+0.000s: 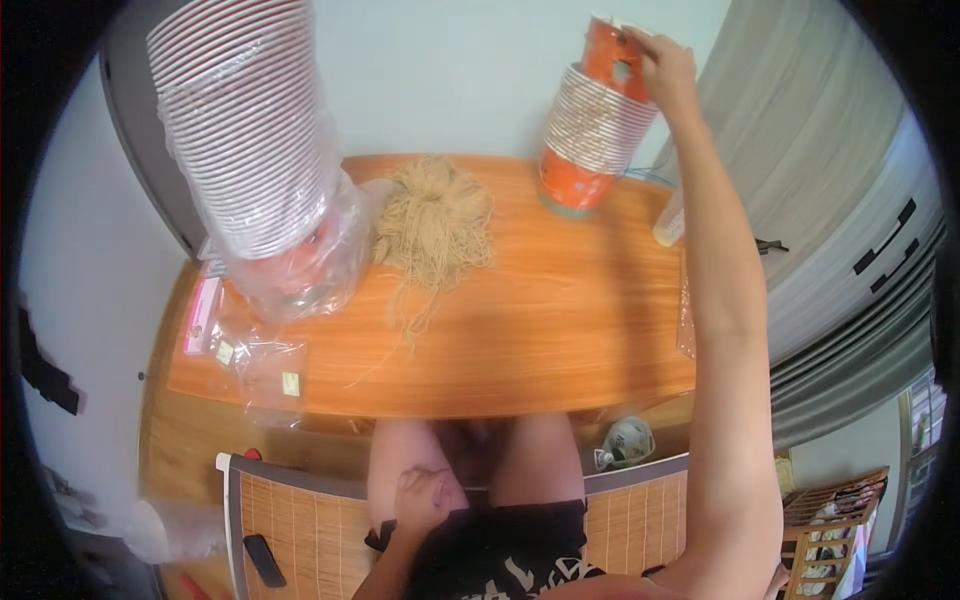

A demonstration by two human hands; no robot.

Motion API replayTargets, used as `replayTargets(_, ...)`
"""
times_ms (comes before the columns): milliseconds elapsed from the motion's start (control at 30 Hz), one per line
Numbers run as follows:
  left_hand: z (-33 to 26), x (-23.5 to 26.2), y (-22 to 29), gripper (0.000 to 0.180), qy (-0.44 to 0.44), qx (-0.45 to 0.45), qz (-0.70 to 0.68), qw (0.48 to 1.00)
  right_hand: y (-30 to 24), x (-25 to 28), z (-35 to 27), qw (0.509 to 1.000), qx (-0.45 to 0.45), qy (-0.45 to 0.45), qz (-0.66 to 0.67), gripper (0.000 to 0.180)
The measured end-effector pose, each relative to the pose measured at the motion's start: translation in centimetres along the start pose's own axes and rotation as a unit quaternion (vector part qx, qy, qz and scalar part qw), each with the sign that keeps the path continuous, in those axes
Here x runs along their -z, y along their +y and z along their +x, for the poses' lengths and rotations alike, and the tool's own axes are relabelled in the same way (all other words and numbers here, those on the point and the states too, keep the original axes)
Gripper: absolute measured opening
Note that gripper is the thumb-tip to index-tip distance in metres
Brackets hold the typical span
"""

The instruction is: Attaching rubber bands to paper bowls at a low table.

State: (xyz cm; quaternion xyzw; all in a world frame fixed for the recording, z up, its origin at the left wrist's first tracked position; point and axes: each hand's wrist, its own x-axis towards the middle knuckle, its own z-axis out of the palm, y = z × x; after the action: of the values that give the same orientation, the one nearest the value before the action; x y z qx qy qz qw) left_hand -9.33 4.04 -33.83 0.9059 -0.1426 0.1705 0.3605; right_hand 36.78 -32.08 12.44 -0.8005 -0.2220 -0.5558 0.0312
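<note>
At the far right of the table, my raised right hand grips the rim of an orange paper bucket. That bucket sits on top of a nested stack of paper buckets with white rims and an orange body at the bottom. My left hand rests on my left thigh with its fingers curled in and nothing visible in them. A loose heap of tan string lies at the back middle of the table, with strands trailing forward.
A much taller bucket stack in clear plastic stands on the table at the left. Plastic wrapping hangs over the front left edge. A pink-and-white box lies near it. A phone rests on the woven seat.
</note>
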Motion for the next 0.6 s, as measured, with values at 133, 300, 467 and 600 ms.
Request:
replayTargets(133,0.1,-0.1,-0.5,0.022,-0.001,0.005,-0.012,1.0,-0.4,-0.1,-1.7,0.982,-0.051,-0.138,0.12,0.041)
replayTargets(300,0.8,0.1,-0.6,0.022,-0.001,-0.001,0.01,1.0,-0.5,-2.3,-5.2,0.963,-0.099,-0.206,0.143,0.044)
replayTargets(467,0.8,0.7,-0.2,0.02,-0.003,0.009,-0.015,1.0,-1.0,-2.6,-5.1,0.972,-0.058,-0.193,0.122,0.041)
replayTargets(600,3.1,7.3,1.8,0.014,0.07,-0.067,0.014,0.995,-6.7,-3.4,-12.3,0.994,-0.072,0.068,0.034,0.039)
